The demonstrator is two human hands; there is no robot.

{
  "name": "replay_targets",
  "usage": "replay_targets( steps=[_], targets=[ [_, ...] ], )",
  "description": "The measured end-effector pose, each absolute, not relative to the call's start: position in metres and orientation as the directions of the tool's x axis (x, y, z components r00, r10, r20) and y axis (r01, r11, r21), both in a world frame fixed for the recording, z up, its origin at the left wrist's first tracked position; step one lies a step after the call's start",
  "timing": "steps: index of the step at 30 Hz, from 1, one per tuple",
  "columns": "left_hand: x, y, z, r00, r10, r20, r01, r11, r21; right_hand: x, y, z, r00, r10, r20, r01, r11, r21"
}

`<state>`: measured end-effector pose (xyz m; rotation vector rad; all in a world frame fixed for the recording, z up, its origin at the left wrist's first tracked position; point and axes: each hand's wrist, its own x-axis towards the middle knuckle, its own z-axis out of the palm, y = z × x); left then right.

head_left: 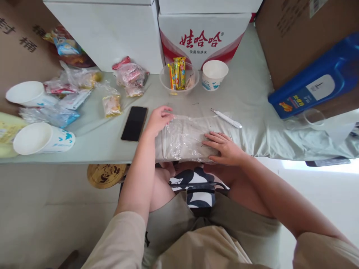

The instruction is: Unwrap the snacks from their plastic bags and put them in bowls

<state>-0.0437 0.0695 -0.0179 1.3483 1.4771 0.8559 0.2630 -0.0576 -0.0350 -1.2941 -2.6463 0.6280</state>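
A clear crinkled plastic bag (183, 136) lies flat on the pale green table (95, 144) near its front edge. My left hand (158, 119) rests on the bag's far left corner with its fingers curled down onto the plastic. My right hand (223, 147) lies flat on the bag's right side, fingers stretched out and pointing left. A black phone (134, 123) lies face up just left of my left hand. A white pen (226, 118) lies just beyond the bag to the right.
A clear bowl (179, 79) with snack sticks and a paper cup (214, 74) stand behind the bag. Snack packets (131, 76) and two tipped paper cups (42, 138) lie at left. White boxes (204, 35) line the back; a blue jug (316, 84) leans at right.
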Motion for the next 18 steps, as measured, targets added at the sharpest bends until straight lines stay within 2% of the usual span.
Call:
replay_targets(
  steps=[3,4,5,6,7,8,9,11,13,16,18],
  targets=[
    [-0.038,0.069,-0.006,-0.270,0.962,0.029,0.390,0.082,0.917,0.266,-0.055,-0.036,-0.626,0.779,-0.027,0.693,0.541,-0.477],
    [-0.033,0.063,-0.001,-0.294,0.949,0.112,0.420,0.022,0.907,0.267,-0.053,-0.035,-0.623,0.782,-0.012,0.680,0.535,-0.502],
    [-0.028,0.053,0.004,-0.242,0.949,0.200,0.458,-0.070,0.886,0.267,-0.052,-0.034,-0.617,0.787,0.005,0.666,0.526,-0.529],
    [-0.022,0.040,0.008,-0.064,0.962,0.264,0.479,-0.202,0.854,0.268,-0.051,-0.033,-0.608,0.794,0.021,0.651,0.513,-0.559],
    [-0.016,0.026,0.010,0.208,0.942,0.265,0.489,-0.335,0.805,0.269,-0.049,-0.031,-0.597,0.802,0.037,0.634,0.500,-0.590],
    [-0.010,0.012,0.010,0.456,0.865,0.210,0.498,-0.443,0.746,0.269,-0.048,-0.029,-0.586,0.808,0.054,0.614,0.488,-0.620],
    [-0.005,-0.001,0.008,0.617,0.776,0.130,0.509,-0.520,0.686,0.270,-0.047,-0.027,-0.574,0.816,0.073,0.594,0.476,-0.648],
    [0.002,-0.019,0.001,0.725,0.689,-0.017,0.565,-0.580,0.587,0.271,-0.045,-0.025,-0.528,0.842,0.113,0.574,0.452,-0.683],
    [0.004,-0.027,-0.006,0.744,0.661,-0.100,0.605,-0.601,0.522,0.271,-0.046,-0.023,-0.449,0.883,0.134,0.609,0.413,-0.677],
    [-0.001,-0.025,-0.009,0.741,0.664,-0.100,0.611,-0.606,0.510,0.270,-0.049,-0.018,-0.304,0.939,0.163,0.717,0.338,-0.610],
    [-0.005,-0.023,-0.007,0.726,0.684,-0.072,0.613,-0.596,0.519,0.268,-0.050,-0.012,-0.231,0.942,0.242,0.755,0.331,-0.566]
  ],
)
